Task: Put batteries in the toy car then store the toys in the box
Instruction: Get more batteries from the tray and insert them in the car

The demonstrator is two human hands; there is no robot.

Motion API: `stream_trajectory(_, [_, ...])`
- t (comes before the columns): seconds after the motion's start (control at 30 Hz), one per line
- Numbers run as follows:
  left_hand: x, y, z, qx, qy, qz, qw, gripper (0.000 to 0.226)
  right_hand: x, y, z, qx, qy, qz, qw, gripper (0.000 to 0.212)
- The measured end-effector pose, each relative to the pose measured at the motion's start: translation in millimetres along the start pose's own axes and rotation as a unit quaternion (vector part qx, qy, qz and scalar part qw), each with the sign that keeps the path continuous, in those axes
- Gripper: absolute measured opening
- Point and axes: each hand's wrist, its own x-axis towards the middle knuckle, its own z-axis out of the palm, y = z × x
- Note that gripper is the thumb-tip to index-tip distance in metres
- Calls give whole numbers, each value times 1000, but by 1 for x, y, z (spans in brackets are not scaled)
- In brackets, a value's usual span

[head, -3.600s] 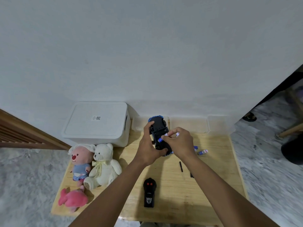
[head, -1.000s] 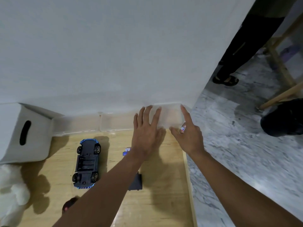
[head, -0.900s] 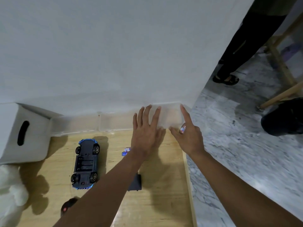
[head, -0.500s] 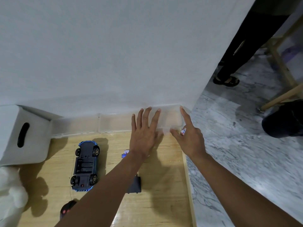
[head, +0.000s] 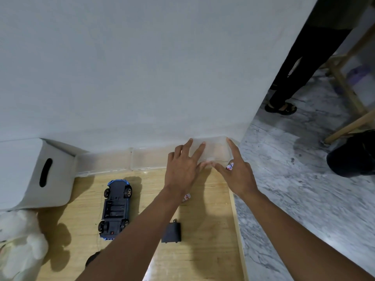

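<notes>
The blue toy car [head: 115, 209] lies upside down on the wooden table [head: 209, 230], its battery bay uncovered. The dark battery cover [head: 171, 232] lies to its right. A loose battery [head: 186, 197] peeks out beside my left forearm. My left hand [head: 182, 169] rests with fingers spread on a small clear plastic box [head: 215, 151] at the table's far right corner. My right hand [head: 236, 171] touches the same box and pinches batteries [head: 230, 166] between its fingers.
A white lidded storage box [head: 30, 171] stands at the left. A white plush toy [head: 18, 240] sits below it. Two more clear boxes [head: 121, 161] line the wall. The black remote [head: 92, 258] peeks out by my left arm. A person's leg and sandal [head: 281, 108] stand beyond the table's right edge.
Since 3.6 s ago I have put the car down and both hands have gone to the clear box at the far right. Over the last second the hands have barely moved.
</notes>
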Motion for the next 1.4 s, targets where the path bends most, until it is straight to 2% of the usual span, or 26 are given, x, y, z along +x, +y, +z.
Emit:
stream_trajectory(0.1, [3,3,-11,-63,4,-33,997,64,-4,1,5,33,16,9,999,90])
stream_trajectory(0.2, [5,7,-23,-188,28,-76,979,50,-8,0,6,17,42,22,999,85])
stream_trajectory(0.3, [12,10,-30,-284,73,-95,951,30,-16,-4,2,21,91,-5,996,57])
stream_trajectory(0.37, [18,11,-33,-306,84,-107,942,28,-18,-6,-4,30,111,-45,992,32])
stream_trajectory(0.43, [24,12,-36,-306,83,-110,942,29,-14,-12,-10,-10,95,-89,991,17])
stream_trajectory(0.53, [29,9,-39,-292,69,-107,948,32,-1,-25,-14,-103,29,-162,981,5])
stream_trajectory(0.7, [27,6,-42,-288,67,-90,951,34,25,-45,-15,-206,-71,-183,959,21])
stream_trajectory(0.87, [25,-3,-40,-284,60,-68,954,36,40,-54,-5,-265,-119,-190,938,22])
stream_trajectory(1.0, [24,-4,-39,-264,60,-58,961,37,47,-53,5,-250,-128,-196,940,27])
stream_trajectory(1.27, [21,-7,-33,-241,40,-58,968,37,52,-46,11,-227,-142,-201,942,16])
stream_trajectory(1.4, [23,-7,-36,-245,26,-62,967,39,52,-41,12,-220,-127,-212,944,22])
